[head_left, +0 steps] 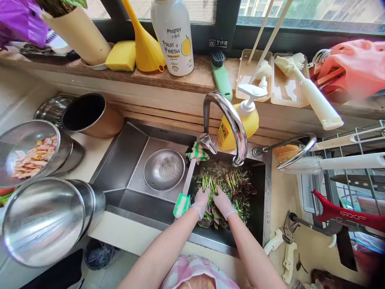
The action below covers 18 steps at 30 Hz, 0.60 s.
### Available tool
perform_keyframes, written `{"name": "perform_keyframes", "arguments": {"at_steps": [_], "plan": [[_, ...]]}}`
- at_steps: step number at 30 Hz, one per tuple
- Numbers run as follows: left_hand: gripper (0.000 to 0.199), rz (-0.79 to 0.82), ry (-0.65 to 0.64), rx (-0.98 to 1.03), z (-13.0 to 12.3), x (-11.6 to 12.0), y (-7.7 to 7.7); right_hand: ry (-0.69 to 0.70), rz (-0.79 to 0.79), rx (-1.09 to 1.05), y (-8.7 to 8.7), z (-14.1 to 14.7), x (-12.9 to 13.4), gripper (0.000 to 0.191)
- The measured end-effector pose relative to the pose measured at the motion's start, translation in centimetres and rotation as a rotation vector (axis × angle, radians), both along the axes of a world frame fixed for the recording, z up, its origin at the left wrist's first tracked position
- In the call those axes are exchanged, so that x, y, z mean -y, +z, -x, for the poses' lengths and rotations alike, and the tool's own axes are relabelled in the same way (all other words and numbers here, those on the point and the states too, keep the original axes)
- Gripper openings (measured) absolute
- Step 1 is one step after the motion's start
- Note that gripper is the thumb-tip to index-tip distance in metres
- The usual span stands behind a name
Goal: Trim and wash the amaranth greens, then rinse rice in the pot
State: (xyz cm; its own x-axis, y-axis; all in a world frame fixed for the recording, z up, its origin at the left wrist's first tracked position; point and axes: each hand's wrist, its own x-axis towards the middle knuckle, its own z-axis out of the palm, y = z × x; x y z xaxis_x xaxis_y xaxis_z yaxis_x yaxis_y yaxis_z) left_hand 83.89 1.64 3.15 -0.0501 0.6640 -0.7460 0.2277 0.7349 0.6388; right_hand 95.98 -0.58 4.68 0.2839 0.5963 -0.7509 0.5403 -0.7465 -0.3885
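Green-stemmed bunch (210,184) lay between the fingers of the left hand (201,199) and right hand (223,202), both equally near and curled narrowly around it. Its stems pointed forward past the fingertips, leaves back between the wrists; more greens (240,186) lay just right of the right fingers.

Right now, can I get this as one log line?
left hand: holding leafy greens | right hand: holding leafy greens | place: right basin, with water
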Motion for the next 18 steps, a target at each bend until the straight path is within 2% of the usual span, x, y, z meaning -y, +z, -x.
{"name": "perform_keyframes", "arguments": {"at_steps": [3, 7, 9, 11, 13, 15, 18], "plan": [[0.028, 0.000, -0.028, 0.004, -0.1, 0.4, 0.2, -0.082, -0.020, 0.156, 0.0, 0.0, -0.3, 0.063], [0.031, -0.014, -0.052, 0.046, -0.4, 1.0, 0.6, -0.044, -0.009, 0.113, 0.2, -0.7, 0.0, 0.062], [0.025, -0.012, -0.070, 0.061, -0.6, 1.0, 0.6, -0.087, 0.009, 0.164, 0.4, -1.1, 0.4, 0.059], [0.021, -0.004, -0.083, 0.030, -0.7, 0.6, 0.4, -0.116, -0.066, 0.217, 0.6, -1.1, 0.8, 0.061], [0.014, 0.010, -0.088, -0.040, -0.7, 0.0, 0.0, -0.076, -0.154, 0.165, 0.6, -1.0, 1.1, 0.061], [0.009, 0.027, -0.081, -0.110, -0.5, -0.6, -0.5, -0.057, -0.137, 0.105, 0.4, -0.9, 1.3, 0.061], [0.016, 0.045, -0.041, -0.167, -0.4, -1.2, -0.9, -0.156, -0.088, 0.175, -0.1, -0.8, 1.5, 0.062]]}}
